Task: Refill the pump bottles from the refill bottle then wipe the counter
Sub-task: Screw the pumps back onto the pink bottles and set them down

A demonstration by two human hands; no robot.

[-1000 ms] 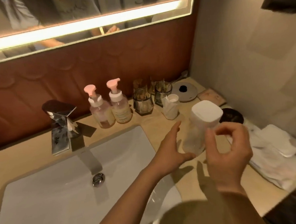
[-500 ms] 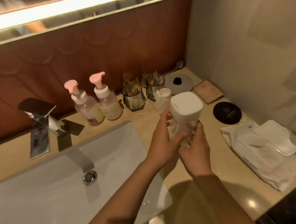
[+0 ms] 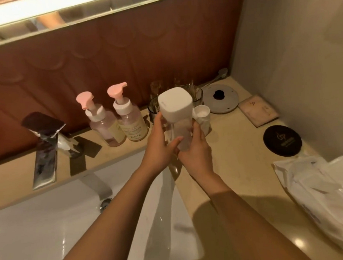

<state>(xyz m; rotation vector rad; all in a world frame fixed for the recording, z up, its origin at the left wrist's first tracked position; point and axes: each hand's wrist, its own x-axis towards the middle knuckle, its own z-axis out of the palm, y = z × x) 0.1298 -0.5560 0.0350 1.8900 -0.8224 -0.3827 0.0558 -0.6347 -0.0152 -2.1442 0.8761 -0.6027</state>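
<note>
Beside the sink [image 3: 43,232], the refill bottle [image 3: 175,113] is clasped by left hand [image 3: 157,148] and right hand [image 3: 195,154]. Liquid may be spilled if jerked.

1. A reddish-brown panelled wall [image 3: 123,53] runs behind the pale beige stone bench [image 3: 237,152].
2. Above it, a bright light strip [image 3: 31,13] glows along the mirror [image 3: 47,22].
3. The right-hand wall [image 3: 301,53] is plain grey.
4. A white sink [image 3: 43,236] sits in the bench, with a chrome tap [image 3: 45,156] behind it.

Two bare forearms, slim wrists, left hand [image 3: 157,148] and right hand [image 3: 195,152] bare, short rounded fingernails
</note>
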